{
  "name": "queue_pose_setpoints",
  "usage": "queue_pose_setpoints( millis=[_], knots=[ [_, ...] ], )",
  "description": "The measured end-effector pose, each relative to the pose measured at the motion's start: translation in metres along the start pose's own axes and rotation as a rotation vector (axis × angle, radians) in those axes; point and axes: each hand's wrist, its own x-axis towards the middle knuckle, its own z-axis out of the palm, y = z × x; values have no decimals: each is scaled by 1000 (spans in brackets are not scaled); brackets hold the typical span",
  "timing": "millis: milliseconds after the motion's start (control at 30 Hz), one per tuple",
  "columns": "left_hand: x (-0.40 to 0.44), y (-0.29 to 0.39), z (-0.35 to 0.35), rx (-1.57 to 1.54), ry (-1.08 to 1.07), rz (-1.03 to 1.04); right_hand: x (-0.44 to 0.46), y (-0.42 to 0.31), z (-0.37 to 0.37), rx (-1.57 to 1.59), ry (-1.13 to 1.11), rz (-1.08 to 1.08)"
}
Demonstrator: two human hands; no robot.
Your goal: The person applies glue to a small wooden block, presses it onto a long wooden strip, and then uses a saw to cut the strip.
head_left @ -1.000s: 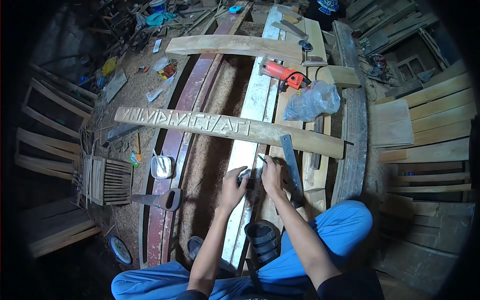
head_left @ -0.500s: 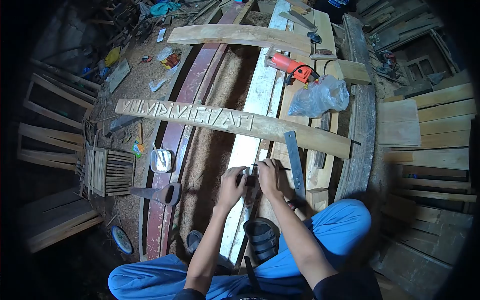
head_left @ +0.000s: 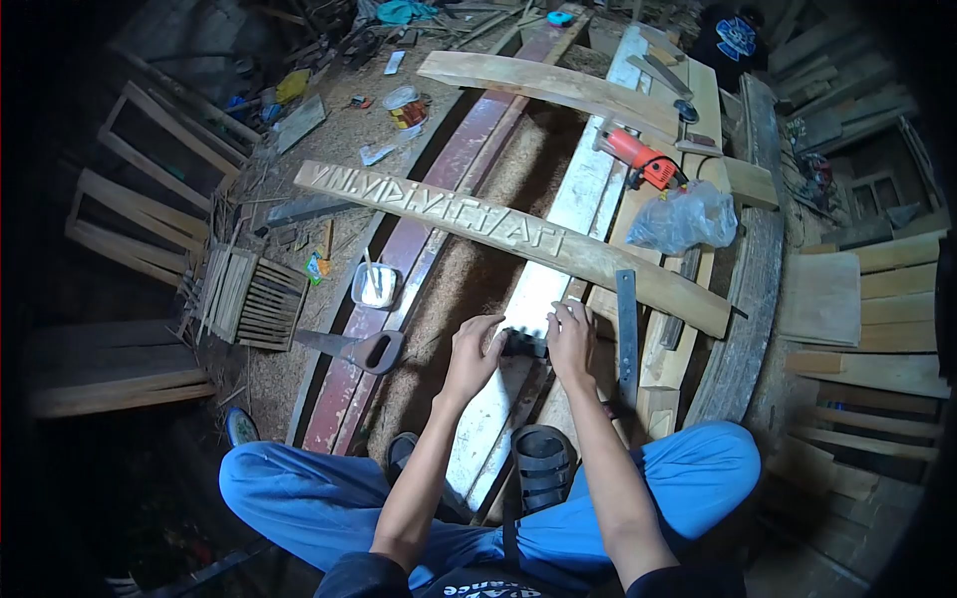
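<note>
Between my hands is a small dark, block-like object [head_left: 525, 344], above the white-painted board; its exact kind is unclear. My left hand [head_left: 472, 357] is curled at its left end, thumb against it. At the opposite end, my right hand [head_left: 572, 344] has bent fingers and seems to grip it too. Beyond them lies a long wooden plank [head_left: 618, 269] with raised carved lettering, set crosswise. A flat dark metal bar [head_left: 626, 339] with holes rests to the right of my right hand. Left of my left hand is a handsaw [head_left: 374, 351].
A white tub [head_left: 374, 286] holding a stick stands on the reddish beam [head_left: 344, 394]. Farther right are a red power tool [head_left: 643, 159] and a clear plastic bag [head_left: 686, 217]. Another bare plank [head_left: 548, 85] crosses farther back. Gaps between the beams show sawdust.
The view has shifted, so the bench appears farther right and higher. The thin dark stick at my right hand is no longer visible. The dark object now shows more clearly between my hands.
</note>
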Motion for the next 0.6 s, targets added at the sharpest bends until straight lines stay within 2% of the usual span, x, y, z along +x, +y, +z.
queue_pose_setpoints(
  millis=[100,167,300,600],
  knots=[
    [-3,2,-14,-4,100,25,3,-22,-8,11,26,-51],
    [-6,3,-25,-28,180,39,2,-42,-11,4,62,-203],
    [-12,-1,-41,-46,335,-8,-7,-86,-16,92,-8,-359],
    [-35,-43,-52,-157,582,-196,-39,-134,0,103,-102,-461]
  ],
)
